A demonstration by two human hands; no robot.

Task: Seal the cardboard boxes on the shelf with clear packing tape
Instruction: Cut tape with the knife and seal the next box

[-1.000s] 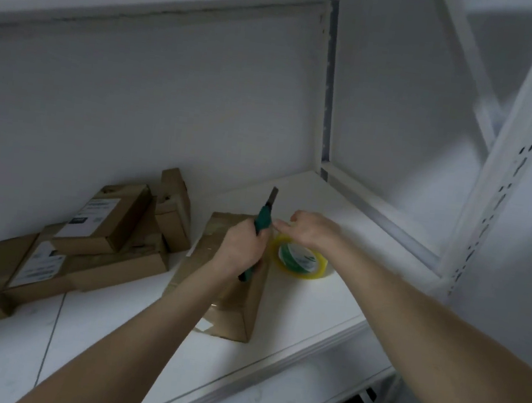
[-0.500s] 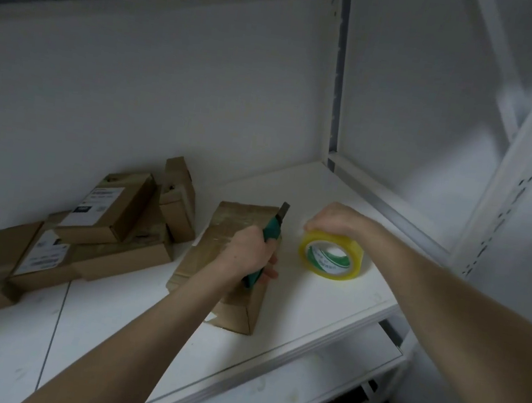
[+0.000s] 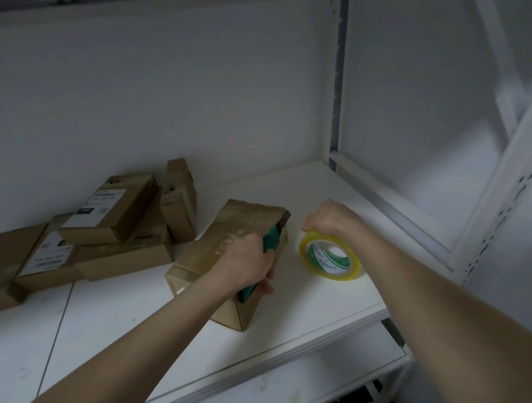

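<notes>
1. Left hand (image 3: 245, 262) is wrapped tight round the green knife (image 3: 270, 240), blade pointing to the back, lying along the right side of the box (image 3: 217, 255). 1 s ago the blade stuck up above the box; it's lower now.
2. Right hand (image 3: 329, 217) pinches the top rim of the tape (image 3: 329, 259), which stands tilted on edge. 1 s ago it lay flat right by the box; now it's apart from it, nearer the right end of the shelf (image 3: 312, 307).
3. Box lies flat near the front edge, same spot.
4. Pile (image 3: 105, 215) sits back left, unchanged.
</notes>
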